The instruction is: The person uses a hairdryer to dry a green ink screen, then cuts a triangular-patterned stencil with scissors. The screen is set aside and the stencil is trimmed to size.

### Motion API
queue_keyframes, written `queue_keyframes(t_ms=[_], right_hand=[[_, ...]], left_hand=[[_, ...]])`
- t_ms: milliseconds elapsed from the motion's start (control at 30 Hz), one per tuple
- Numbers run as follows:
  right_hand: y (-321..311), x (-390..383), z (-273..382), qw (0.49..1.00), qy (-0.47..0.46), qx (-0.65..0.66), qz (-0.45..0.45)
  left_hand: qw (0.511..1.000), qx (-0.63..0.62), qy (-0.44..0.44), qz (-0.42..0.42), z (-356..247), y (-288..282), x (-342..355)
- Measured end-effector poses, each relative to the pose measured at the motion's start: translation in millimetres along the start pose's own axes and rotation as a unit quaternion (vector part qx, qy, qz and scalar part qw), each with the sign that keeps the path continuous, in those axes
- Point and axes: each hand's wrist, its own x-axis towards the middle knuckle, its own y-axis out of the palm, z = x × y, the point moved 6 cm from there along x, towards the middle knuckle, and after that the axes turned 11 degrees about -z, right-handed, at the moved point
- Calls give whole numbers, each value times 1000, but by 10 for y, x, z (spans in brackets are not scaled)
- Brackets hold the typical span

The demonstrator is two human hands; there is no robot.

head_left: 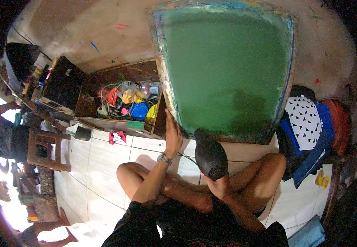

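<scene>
Two bare hands work at one green panel point(223, 70), which leans upright against the wall point(118, 41), in front of the person's crossed legs. The panel is a single large, slightly tapering shape with rounded upper corners; its face is smooth and matte, its border crusted with white, blue and ochre paint. A darker shadow lies on its lower right part.

The left hand point(172, 139) has its fingers straight and released, laid along the panel's lower left edge. One metal watch point(165, 158) circles that wrist. The right hand point(218, 186) has its fingers closed around one dryer point(210, 155), black and rounded, its nozzle toward the panel's lower edge. A thin dark cord point(188, 157) runs between the hands.

Left of the panel sits one wooden box point(122, 69) with a jumble of glossy bags and tangled tubing: red, yellow, blue and pink lumps, too mixed to count. One crumpled red-and-white cloth point(117, 138) lies on the glossy tiled floor point(100, 173), and one brown stool point(58, 149) stands farther left.

On the right are one white sheet point(304, 123) patterned with black triangles, several blue fabrics point(312, 166), one red bundle point(338, 127) and one small yellow tub point(321, 180).
</scene>
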Motion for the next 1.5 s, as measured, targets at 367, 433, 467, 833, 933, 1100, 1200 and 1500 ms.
queue_keyframes(t_ms=[367, 433, 467, 833, 933, 1100, 1200, 1500], right_hand=[[208, 195, -100, 990, -48, -133, 25], [166, 238, -1, 986, -100, -131, 4], [118, 271, 31, 982, -104, -157, -22], [-842, 441, 269, 961, 25, -43, -272], [-975, 470, 157, 960, 79, 12, -267], [-1046, 497, 50, 968, 125, -33, -216], [-1065, 470, 50, 954, 204, 5, -221], [-1171, 572, 223, 971, 18, -10, -236]], left_hand=[[997, -50, -48, 18, 59, 1, 3], [999, -34, -26, 8, 44, 5, 2], [999, -25, -19, 6, 36, 7, -1], [975, 186, 118, 0, -640, 11, 194], [960, 206, 188, 27, -1011, 153, 384], [932, 236, 272, 29, -1639, 509, 1053], [915, 250, 315, 8, -1922, 713, 1430], [721, 291, 597, 200, -2125, 1178, 1174]])
